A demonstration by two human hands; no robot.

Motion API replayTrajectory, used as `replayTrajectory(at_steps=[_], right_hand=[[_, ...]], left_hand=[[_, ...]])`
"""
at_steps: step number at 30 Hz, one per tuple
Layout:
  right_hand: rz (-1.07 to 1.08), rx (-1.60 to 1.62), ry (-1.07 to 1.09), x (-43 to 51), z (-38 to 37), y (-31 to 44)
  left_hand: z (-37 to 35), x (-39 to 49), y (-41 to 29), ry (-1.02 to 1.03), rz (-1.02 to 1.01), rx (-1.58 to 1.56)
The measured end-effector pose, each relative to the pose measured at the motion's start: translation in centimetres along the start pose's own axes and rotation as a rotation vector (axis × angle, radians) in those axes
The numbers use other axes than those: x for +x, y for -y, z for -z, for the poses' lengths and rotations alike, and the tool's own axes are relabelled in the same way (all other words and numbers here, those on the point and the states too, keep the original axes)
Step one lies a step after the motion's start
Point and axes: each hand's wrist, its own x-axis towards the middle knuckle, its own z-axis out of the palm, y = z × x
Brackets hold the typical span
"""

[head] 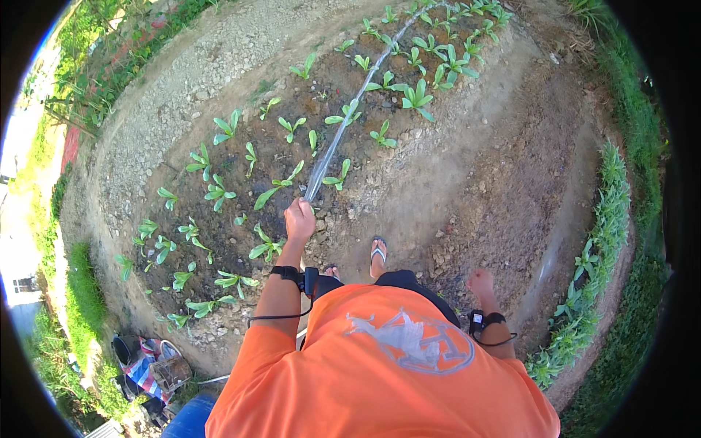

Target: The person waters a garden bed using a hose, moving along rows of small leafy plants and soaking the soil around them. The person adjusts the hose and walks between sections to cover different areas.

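My left hand (pixel 300 219) is closed around the end of a hose, mostly hidden by the fist and forearm. A stream of water (pixel 350 112) shoots from the fist toward the far end of the planted bed. Young leafy plants (pixel 218 192) stand in dark, damp soil (pixel 219 164) on both sides of the stream. One leafy seedling (pixel 266 243) grows just left of my left wrist. My right hand (pixel 481 283) hangs low over bare soil at my right side, with no object visible in it. Its fingers are too blurred to tell their position.
Dry, stony ground (pixel 191 82) borders the bed on the left. A dense row of green plants (pixel 608 208) curves along the right. At the lower left are a blue barrel (pixel 189 419), a striped sheet (pixel 145 369) and a black bucket (pixel 125 349). My sandalled foot (pixel 378 254) is on soil.
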Motion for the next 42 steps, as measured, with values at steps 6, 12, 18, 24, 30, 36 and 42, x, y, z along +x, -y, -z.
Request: replayTrajectory(at_steps=[6,12,18,24,30,36,42], right_hand=[[0.063,-0.046,0.054,6.7,3.7,3.8],[0.075,-0.018,0.094,9.0,4.6,3.7],[-0.012,0.019,0.155,7.5,4.2,3.5],[0.054,-0.015,0.165,8.0,3.3,4.8],[0.107,-0.039,0.148,5.9,2.2,8.1],[0.206,-0.073,0.214,4.1,1.2,7.4],[0.069,-0.114,0.143,1.7,0.8,6.7]], left_hand=[[-4.9,0.7,-1.7,-0.011,0.005,0.007],[-7.5,0.1,-2.4,-0.018,0.089,-0.001],[-8.3,1.3,-2.0,0.096,0.198,-0.040],[-7.6,1.7,-1.9,0.141,0.245,-0.058],[-6.2,2.3,-1.2,0.122,0.156,-0.022],[-5.0,3.3,-0.1,0.147,0.129,-0.056],[-4.6,4.7,0.0,0.175,0.138,-0.070]])
